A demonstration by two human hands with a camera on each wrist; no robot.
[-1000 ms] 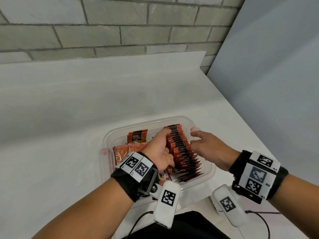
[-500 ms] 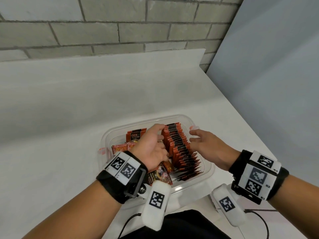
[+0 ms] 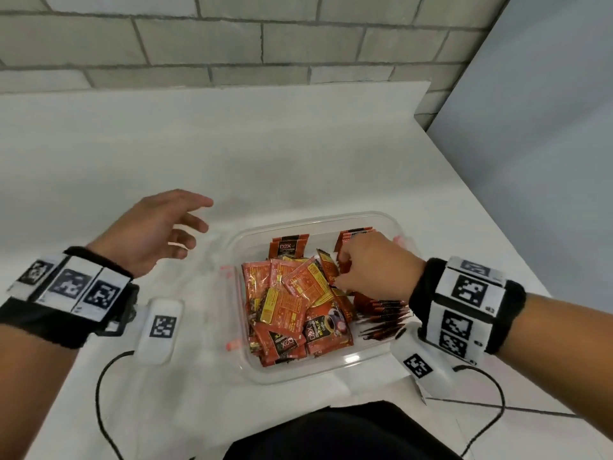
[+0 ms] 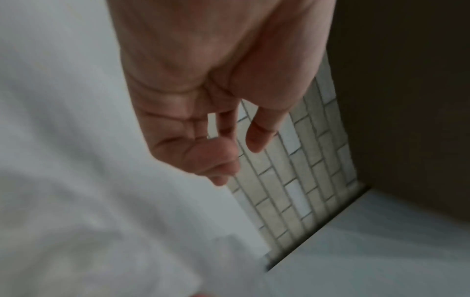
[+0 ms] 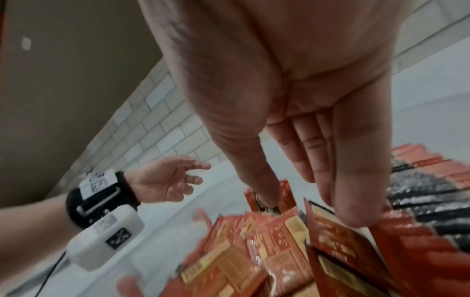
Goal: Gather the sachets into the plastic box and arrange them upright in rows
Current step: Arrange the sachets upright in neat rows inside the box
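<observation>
A clear plastic box (image 3: 315,373) holds red and gold sachets. A loose pile (image 3: 292,303) lies flat in its left half. A row of upright sachets (image 3: 381,313) runs along its right side, and a few more (image 3: 288,249) stand at the back. My right hand (image 3: 341,277) reaches down into the box between pile and row. In the right wrist view its fingers (image 5: 356,201) are straight and rest on the sachets (image 5: 338,247), with the thumb tip touching one. My left hand (image 3: 195,224) hovers empty over the table left of the box, fingers relaxed and spread.
The box sits near the front edge of a white table (image 3: 232,154), with a grey brick wall (image 3: 232,44) behind and a pale panel (image 3: 530,144) to the right. Black cables (image 3: 99,393) trail from both wrist units across the near table.
My left hand has come out of the box and swung off to the left, now open and empty. My right hand has moved in from the box's right edge onto the sachets.
</observation>
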